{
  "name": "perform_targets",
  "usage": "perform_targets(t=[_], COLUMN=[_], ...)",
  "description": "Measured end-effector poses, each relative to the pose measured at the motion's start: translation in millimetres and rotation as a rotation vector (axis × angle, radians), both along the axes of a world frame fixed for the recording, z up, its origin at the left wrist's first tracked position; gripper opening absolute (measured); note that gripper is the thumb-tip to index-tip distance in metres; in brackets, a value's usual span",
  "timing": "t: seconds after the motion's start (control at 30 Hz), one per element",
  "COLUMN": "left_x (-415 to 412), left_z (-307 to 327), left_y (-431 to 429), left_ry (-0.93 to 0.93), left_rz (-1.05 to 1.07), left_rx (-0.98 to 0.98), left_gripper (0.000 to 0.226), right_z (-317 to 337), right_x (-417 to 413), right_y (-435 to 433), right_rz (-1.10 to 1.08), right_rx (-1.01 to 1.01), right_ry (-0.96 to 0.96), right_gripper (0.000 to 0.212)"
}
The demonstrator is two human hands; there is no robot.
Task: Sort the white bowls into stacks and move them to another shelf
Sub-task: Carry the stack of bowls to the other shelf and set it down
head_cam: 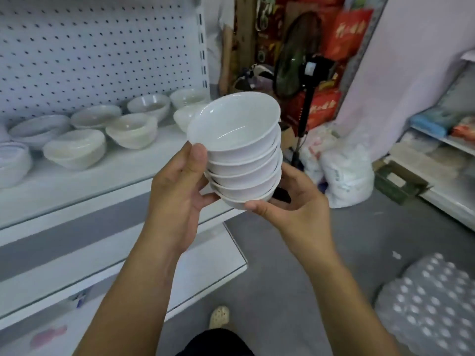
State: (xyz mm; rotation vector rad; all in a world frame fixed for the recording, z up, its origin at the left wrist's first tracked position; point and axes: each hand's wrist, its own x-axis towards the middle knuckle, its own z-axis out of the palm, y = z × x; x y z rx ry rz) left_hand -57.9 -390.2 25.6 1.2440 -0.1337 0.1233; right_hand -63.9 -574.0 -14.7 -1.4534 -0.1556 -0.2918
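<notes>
Tilted stack of white bowls (240, 150) held in the air off the right front corner of the shelf (108, 178). The left hand (177, 194) and right hand (298, 211) grip it with curled fingers (262, 208). Loose bowls (131, 131) sit on the shelf.

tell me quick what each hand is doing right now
Left hand: holding the stack of white bowls, thumb against its side.
Right hand: holding the same stack at its base.

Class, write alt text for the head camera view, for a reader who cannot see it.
A left hand and a right hand hold a nested stack of glossy white bowls in the air. At left, a white metal shelf with a pegboard back carries more white bowls, some stacked. A black pedestal fan stands behind.
</notes>
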Motion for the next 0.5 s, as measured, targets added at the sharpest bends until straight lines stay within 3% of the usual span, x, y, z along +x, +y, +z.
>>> perform_targets(t=[0.3,0.5], left_x=[80.5,152.2], left_z=[1.3,6.6], left_y=[-200.7,-328.2], left_ry=[-0.024,-0.049], left_rz=[-0.444,-0.61], left_rx=[0.018,0.011], left_gripper=[0.09,0.075], right_z=[1.6,0.7], right_x=[7.4,57.5], right_y=[-188.3,-307.3], right_rz=[-0.401,-0.562], right_rx=[-0.049,-0.092], right_ry=[-0.007,0.016], right_gripper=[0.081,0.086])
